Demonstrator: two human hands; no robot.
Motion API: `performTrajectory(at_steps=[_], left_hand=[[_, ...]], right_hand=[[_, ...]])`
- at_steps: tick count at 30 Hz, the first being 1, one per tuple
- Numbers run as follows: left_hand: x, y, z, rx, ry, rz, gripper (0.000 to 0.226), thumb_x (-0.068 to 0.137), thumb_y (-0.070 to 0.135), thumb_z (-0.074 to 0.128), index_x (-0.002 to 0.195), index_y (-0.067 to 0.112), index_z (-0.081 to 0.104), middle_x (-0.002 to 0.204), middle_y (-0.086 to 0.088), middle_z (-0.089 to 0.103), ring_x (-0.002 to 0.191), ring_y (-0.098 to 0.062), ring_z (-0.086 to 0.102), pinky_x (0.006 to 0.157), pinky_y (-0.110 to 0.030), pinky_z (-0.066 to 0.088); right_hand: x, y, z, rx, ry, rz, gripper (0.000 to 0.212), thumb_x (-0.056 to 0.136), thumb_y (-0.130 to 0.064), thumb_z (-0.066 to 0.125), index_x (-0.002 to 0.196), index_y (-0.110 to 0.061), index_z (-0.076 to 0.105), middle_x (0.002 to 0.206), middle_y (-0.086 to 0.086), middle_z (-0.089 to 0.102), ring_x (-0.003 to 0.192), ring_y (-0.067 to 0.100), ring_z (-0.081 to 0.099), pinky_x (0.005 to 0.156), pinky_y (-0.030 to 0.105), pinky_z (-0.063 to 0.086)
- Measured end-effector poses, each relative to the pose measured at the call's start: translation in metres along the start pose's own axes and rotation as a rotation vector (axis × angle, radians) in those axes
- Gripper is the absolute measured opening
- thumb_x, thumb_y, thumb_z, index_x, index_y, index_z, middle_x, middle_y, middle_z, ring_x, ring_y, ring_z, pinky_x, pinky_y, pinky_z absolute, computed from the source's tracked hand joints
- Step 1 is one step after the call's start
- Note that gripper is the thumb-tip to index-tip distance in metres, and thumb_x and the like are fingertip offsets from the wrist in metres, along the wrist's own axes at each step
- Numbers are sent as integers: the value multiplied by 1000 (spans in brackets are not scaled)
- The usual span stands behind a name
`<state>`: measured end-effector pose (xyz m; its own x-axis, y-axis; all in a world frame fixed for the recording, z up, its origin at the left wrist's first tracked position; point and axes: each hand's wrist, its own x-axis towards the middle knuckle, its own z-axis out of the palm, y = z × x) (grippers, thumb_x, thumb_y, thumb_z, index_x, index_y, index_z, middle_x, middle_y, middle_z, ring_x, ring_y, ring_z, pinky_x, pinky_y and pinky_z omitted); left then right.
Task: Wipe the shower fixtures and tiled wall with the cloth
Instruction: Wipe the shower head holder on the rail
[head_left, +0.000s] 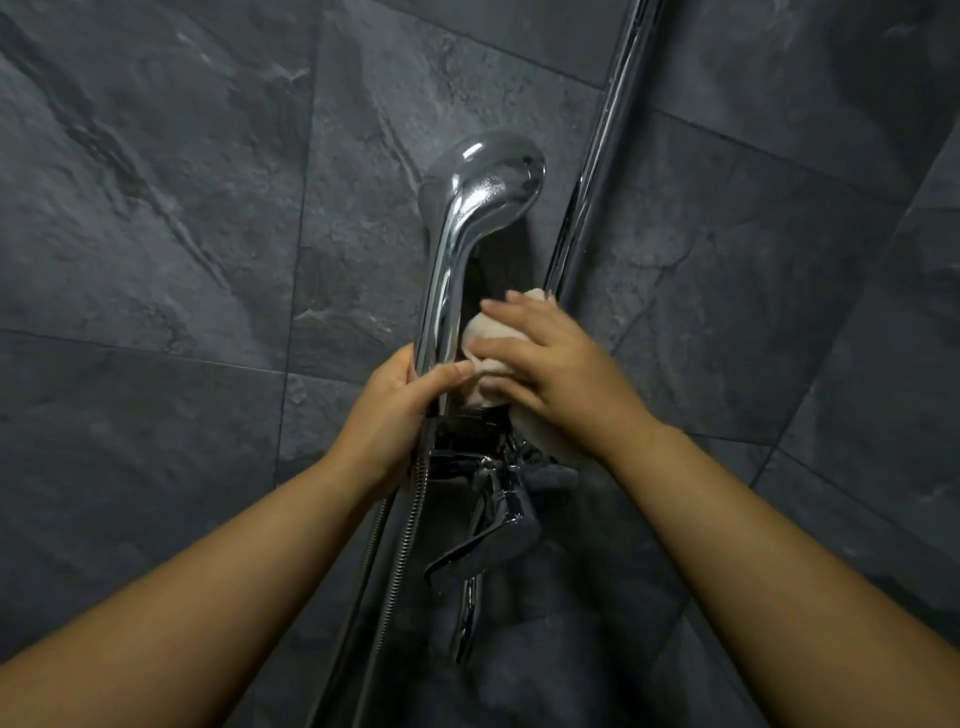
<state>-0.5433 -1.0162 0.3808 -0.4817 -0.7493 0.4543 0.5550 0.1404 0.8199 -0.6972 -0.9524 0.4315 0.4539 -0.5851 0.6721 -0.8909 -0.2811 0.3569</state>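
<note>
left hand (400, 400) grips the shower handle (441, 312) low down to steady it – right hand (550, 374) presses the cloth (480, 338), fingers curled over it, against the handle's back, by the wall (156, 208) rail (597, 182)

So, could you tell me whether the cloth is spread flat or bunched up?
Bunched up: the cloth is a crumpled wad held by the right hand, pressed against the shower handle, which the left hand grips.

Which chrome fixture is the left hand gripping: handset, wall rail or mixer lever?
The chrome handheld shower head, its handle wrapped by the left hand. That hand touches neither the chrome wall rail nor the chrome mixer lever below.
</note>
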Motion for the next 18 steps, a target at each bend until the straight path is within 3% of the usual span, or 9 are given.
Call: performTrajectory(at_steps=[3,8,12,15,18], left_hand=[[-2,0,-1,33,-2,8,14,87,10,57,98,17,61,93,-7,71,89,-22,68,80,-33,55],[-6,1,-6,95,54,22,12,86,9,59,96,16,60,90,-5,70,83,-17,69,72,-24,57],[-9,5,-9,45,52,-25,13,85,9,60,98,12,60,96,-11,72,87,-21,70,72,-27,58],[-11,9,-9,1,43,-57,21,82,11,65,102,6,59,102,-14,71,95,-23,69,86,-38,54],[-12,9,-6,-97,15,-98,12,85,6,60,96,6,55,103,-16,70,96,-22,68,89,-33,54]], right_hand=[[4,-6,9,-145,-49,-42,24,74,-21,73,95,-9,72,114,17,65,110,39,58,101,56,28],[2,-8,4,-246,-130,-273,30,84,-22,46,89,-10,73,104,9,69,110,34,60,104,54,29],[-4,-1,-13,-196,-238,-389,26,86,-20,50,95,-9,72,105,7,69,116,30,57,108,52,27],[-16,1,-28,-169,-240,-404,26,89,-22,51,93,-8,72,104,6,69,116,28,58,104,51,37],[-50,16,-38,-91,-259,-307,26,90,-24,54,98,-8,72,108,7,68,116,27,56,90,47,51]])
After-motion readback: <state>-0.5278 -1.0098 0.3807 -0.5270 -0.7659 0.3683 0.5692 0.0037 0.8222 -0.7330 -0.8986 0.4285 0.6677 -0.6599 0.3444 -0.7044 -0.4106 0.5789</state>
